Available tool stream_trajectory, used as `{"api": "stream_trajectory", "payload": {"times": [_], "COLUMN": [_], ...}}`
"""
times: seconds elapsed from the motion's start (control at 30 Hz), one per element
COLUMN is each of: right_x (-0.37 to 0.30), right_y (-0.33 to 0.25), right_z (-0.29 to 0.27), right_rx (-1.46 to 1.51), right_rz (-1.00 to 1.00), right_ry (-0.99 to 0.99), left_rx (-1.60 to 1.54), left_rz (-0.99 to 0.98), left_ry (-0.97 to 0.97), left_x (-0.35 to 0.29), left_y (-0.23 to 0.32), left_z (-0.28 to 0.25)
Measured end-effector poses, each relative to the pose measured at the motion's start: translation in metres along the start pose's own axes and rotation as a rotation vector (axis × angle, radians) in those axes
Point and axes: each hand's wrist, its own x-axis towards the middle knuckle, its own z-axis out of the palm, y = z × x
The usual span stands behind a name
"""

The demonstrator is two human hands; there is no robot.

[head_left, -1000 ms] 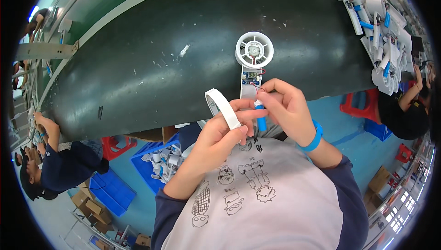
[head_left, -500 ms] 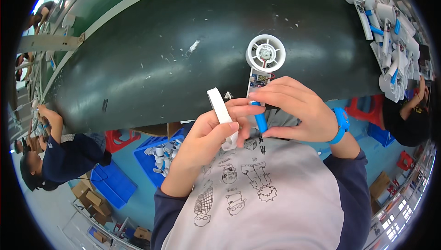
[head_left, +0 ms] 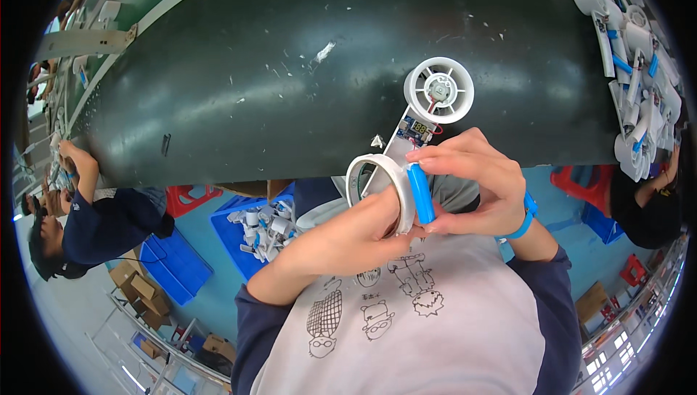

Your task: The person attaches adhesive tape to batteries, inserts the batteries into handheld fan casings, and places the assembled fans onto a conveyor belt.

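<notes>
Fan (head_left: 438, 90): on the table (head_left: 254, 119), beyond both hands
Handle (head_left: 398, 149): runs from the fan toward the near edge; circuit board (head_left: 415, 129) in it, next to the fan
Tape roll (head_left: 402, 190): around part of the left hand (head_left: 370, 228)
Battery (head_left: 420, 193): just right of the tape roll, between thumb and fingers of the right hand (head_left: 486, 184)
Parts pile (head_left: 639, 68): on the table's right end
Crate (head_left: 226, 234): left of the left hand, parts inside
Stool (head_left: 190, 197): left of that crate
</notes>
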Motion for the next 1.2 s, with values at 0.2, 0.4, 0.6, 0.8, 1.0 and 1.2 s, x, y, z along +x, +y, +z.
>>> {"api": "stream_trajectory", "payload": {"times": [0.2, 0.4, 0.6, 0.8, 1.0, 1.2], "right_x": [0.008, -0.012, -0.039, -0.047, -0.050, -0.045], "right_y": [-0.010, -0.006, 0.008, 0.005, -0.022, -0.023], "right_z": [-0.009, 0.012, 0.064, 0.058, 0.021, 0.008], "right_rx": [-0.076, -0.162, -0.306, 0.146, -0.158, -0.630], "right_rz": [0.064, 0.009, 0.005, 0.071, 0.182, 0.099], "right_ry": [-0.196, -0.086, 0.375, 0.598, 0.247, 0.053], "left_rx": [0.274, -0.108, -0.096, -0.318, -0.430, -0.377], "left_rz": [0.036, 0.010, -0.067, 0.021, 0.147, 0.162], "left_ry": [0.071, 0.214, 0.100, 0.264, 0.119, 0.121], "left_x": [0.005, -0.005, -0.016, -0.036, -0.013, -0.009], "left_y": [-0.001, -0.001, -0.007, -0.026, -0.045, -0.045], "left_z": [0.006, 0.014, 0.020, 0.016, 0.024, 0.023]}}
